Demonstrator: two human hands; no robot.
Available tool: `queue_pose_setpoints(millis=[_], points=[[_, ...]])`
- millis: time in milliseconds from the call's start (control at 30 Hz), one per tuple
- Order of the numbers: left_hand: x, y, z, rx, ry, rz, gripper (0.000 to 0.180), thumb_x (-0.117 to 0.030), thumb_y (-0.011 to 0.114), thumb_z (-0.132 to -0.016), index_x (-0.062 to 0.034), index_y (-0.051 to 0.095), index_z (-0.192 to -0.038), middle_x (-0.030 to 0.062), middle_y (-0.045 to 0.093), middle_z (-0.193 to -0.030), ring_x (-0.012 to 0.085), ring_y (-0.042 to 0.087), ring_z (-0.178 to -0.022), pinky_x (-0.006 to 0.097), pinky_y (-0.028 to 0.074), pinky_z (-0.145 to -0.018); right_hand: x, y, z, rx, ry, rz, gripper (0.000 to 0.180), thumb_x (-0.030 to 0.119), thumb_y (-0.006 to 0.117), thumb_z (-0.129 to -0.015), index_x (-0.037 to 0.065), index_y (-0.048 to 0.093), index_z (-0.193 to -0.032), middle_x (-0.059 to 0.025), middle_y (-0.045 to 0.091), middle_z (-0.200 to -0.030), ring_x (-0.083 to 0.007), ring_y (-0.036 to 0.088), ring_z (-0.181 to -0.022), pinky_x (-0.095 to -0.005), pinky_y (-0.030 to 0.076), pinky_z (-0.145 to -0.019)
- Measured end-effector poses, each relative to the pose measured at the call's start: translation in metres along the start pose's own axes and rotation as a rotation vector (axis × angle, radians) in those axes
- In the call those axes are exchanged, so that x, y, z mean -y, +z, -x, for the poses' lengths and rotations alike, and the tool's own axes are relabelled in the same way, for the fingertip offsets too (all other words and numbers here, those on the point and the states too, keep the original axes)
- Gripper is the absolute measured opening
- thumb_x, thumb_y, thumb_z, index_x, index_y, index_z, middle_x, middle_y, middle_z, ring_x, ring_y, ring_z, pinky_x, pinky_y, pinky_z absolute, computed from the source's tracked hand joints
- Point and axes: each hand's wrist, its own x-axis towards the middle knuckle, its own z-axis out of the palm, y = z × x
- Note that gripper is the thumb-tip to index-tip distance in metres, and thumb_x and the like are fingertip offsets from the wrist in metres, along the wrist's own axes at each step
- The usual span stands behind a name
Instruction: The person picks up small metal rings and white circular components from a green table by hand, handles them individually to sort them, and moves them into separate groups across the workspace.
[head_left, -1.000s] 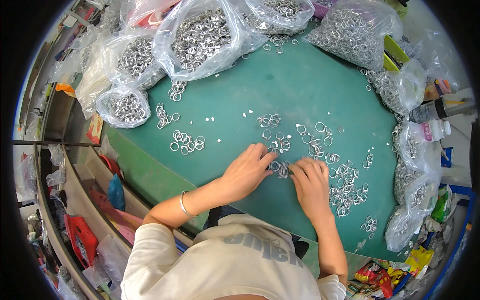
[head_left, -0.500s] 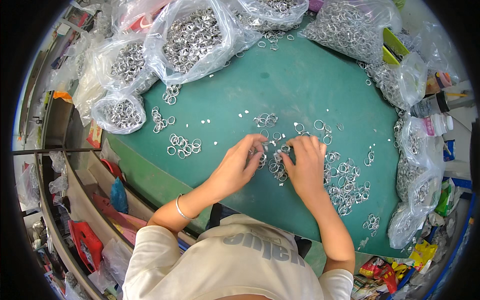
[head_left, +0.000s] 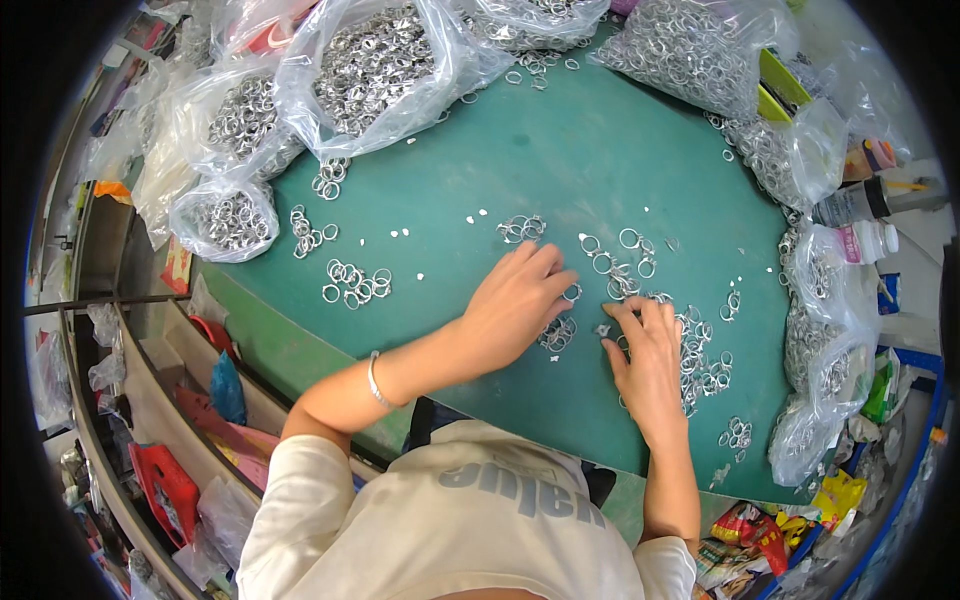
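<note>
My left hand (head_left: 520, 305) reaches over the middle of the green table, its fingers curled together around a silver metal ring (head_left: 573, 293) that shows at the fingertips. Just below that hand lies a small heap of rings (head_left: 557, 334). To the right, my right hand (head_left: 650, 365) is palm down, thumb and forefinger apart. A small grey piece (head_left: 602, 330) shows in the gap between them. Its palm partly covers the left side of a larger spread of rings (head_left: 705, 365). Beyond both hands, several loose rings (head_left: 620, 265) lie in a cluster.
Open clear bags of rings (head_left: 375, 70) line the far left edge. A full bag (head_left: 690, 55) and a green bin (head_left: 780, 88) stand far right, with more bags (head_left: 825, 350) along the right edge. Small ring groups (head_left: 355, 284) and white scraps lie on the green tabletop (head_left: 450, 215).
My left hand has moved right and turned over the small heap. My right hand has drawn right and nearer me, its thumb and forefinger parting. The view has shifted slightly.
</note>
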Motion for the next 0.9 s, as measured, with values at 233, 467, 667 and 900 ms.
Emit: queue_pose_setpoints(millis=[233, 467, 667, 900], points=[[0.007, 0.009, -0.023, 0.101, 0.048, 0.002, 0.014, -0.003, 0.072, -0.072, -0.0021, 0.061, -0.082, 0.0125, 0.057, -0.085, 0.0321, 0.056, -0.083, 0.040, 0.046, -0.073, -0.010, -0.011, 0.035, -0.225, 0.105, -0.312, 0.033, 0.001, 0.071, -0.074, 0.003, 0.063, -0.106, -0.0118, 0.056, -0.109, -0.0310, 0.054, -0.100, -0.0382, 0.044, -0.086], [-0.077, 0.031, -0.013, 0.056, -0.042, 0.546, 0.020, 0.001, 0.072, -0.077, -0.0034, 0.065, -0.095, 0.0015, 0.058, -0.082, 0.0113, 0.049, -0.065, 0.024, 0.039, -0.055, -0.008, -0.005, 0.061, -0.344, 0.255, -0.722, 0.014, 0.005, 0.065, -0.085, 0.001, 0.064, -0.098, -0.0102, 0.064, -0.076, -0.0235, 0.063, -0.066, -0.0286, 0.048, -0.059], [-0.082, 0.031, -0.019, 0.197, 0.033, 0.386, 0.048, 0.002, 0.070, -0.077, -0.0074, 0.055, -0.122, 0.0060, 0.056, -0.095, 0.0174, 0.052, -0.080, 0.028, 0.044, -0.067, -0.075, -0.040, 0.129, -0.556, 0.406, -0.158, 0.008, 0.002, 0.064, -0.082, -0.001, 0.067, -0.089, -0.0122, 0.062, -0.087, -0.0264, 0.059, -0.080, -0.0364, 0.047, -0.070], [-0.093, 0.070, -0.011, 0.352, 0.332, 0.090, 0.070, -0.023, 0.081, -0.067, -0.0092, 0.052, -0.129, 0.0156, 0.045, -0.117, 0.0302, 0.045, -0.101, 0.040, 0.042, -0.084, -0.107, -0.056, 0.159, -0.372, 0.513, 0.291, 0.027, 0.002, 0.065, -0.078, 0.003, 0.063, -0.105, -0.0122, 0.055, -0.110, -0.0315, 0.050, -0.100, -0.0415, 0.039, -0.087]])
